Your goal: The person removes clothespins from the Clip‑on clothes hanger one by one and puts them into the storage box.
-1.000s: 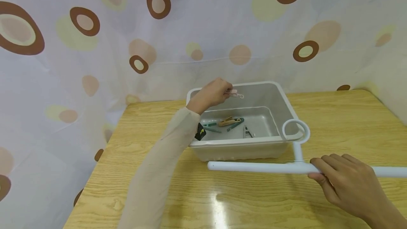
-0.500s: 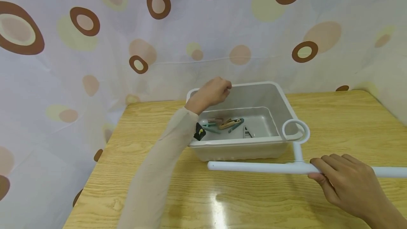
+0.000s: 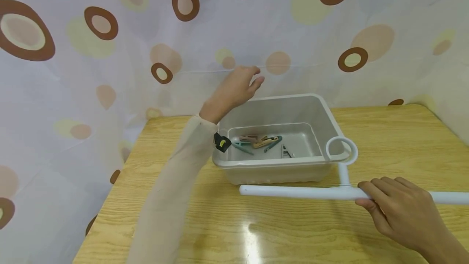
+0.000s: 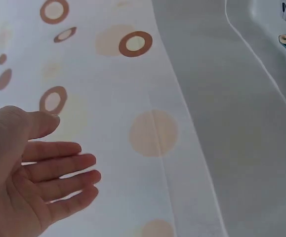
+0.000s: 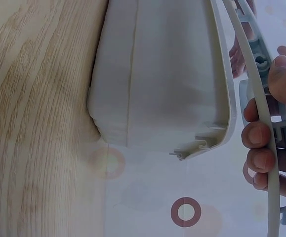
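My left hand (image 3: 236, 86) hovers above the back left rim of a grey plastic bin (image 3: 278, 162), holding nothing. Its fingers look loosely extended and the thumb stands apart in the left wrist view. On the bin's floor lie several clothespins: a pink one (image 3: 248, 138), a tan one (image 3: 265, 142), teal ones (image 3: 242, 148) and a grey one (image 3: 286, 152). My right hand (image 3: 406, 211) grips a white plastic hanger bar (image 3: 293, 192) with a ring (image 3: 353, 154) on top, in front of the bin. Small hooks and slots show along the bar in the right wrist view.
The bin stands on a wood-grain table (image 3: 154, 199) near its back edge. A patterned curtain (image 3: 128, 72) hangs behind and to the left. A black strap piece with a yellow mark (image 3: 222, 142) sits at my left wrist.
My left hand released the pink clothespin, which dropped into the bin beside the others. It then rose up and left, fingers spreading. The right hand and hanger bar stayed put.
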Action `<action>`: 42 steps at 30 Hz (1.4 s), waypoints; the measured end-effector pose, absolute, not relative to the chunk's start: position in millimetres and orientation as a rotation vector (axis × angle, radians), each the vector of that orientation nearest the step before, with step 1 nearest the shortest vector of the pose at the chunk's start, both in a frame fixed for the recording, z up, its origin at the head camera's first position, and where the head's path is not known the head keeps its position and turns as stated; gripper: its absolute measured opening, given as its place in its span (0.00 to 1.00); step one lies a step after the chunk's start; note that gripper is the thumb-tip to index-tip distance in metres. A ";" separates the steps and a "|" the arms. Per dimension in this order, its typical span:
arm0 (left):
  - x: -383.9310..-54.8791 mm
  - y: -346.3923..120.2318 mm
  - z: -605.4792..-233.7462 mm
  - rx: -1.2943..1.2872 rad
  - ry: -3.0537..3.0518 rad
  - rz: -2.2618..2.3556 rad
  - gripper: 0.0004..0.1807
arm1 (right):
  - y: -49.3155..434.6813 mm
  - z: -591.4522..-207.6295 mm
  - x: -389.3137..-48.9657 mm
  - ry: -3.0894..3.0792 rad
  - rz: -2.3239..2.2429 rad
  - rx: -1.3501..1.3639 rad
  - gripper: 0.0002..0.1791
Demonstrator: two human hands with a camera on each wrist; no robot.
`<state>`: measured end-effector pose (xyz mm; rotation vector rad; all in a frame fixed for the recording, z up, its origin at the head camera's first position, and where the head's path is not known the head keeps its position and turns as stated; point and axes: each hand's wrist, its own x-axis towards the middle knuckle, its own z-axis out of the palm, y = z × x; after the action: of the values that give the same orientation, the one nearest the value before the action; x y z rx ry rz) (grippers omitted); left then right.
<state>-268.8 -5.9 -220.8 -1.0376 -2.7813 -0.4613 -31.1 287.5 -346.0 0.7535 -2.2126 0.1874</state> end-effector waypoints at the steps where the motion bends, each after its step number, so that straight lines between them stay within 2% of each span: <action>1: -265.9 -7.2 -219.3 -1.024 -2.799 -0.455 0.22 | 287.1 -345.7 -31.0 -2.211 0.186 0.754 0.30; 11: -219.8 -26.3 -233.9 -1.013 -2.938 -0.205 0.33 | 282.2 -345.2 -30.4 -2.199 0.201 0.764 0.29; 18: -190.3 -44.8 -257.9 -0.904 -3.032 -0.282 0.37 | 280.9 -343.7 -28.1 -2.220 0.191 0.772 0.30; 28: -172.3 -56.5 -296.9 -0.729 -3.106 -0.355 0.39 | 281.0 -353.7 -25.8 -2.251 0.209 0.795 0.30; 42: -175.0 -58.8 -306.8 -0.712 -3.118 -0.530 0.38 | 280.7 -353.3 -18.7 -2.252 0.214 0.808 0.29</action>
<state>-175.0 -58.8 -306.8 -0.7123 -3.1184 -0.5298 -18.7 280.7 -353.3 0.8082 -2.2520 0.2140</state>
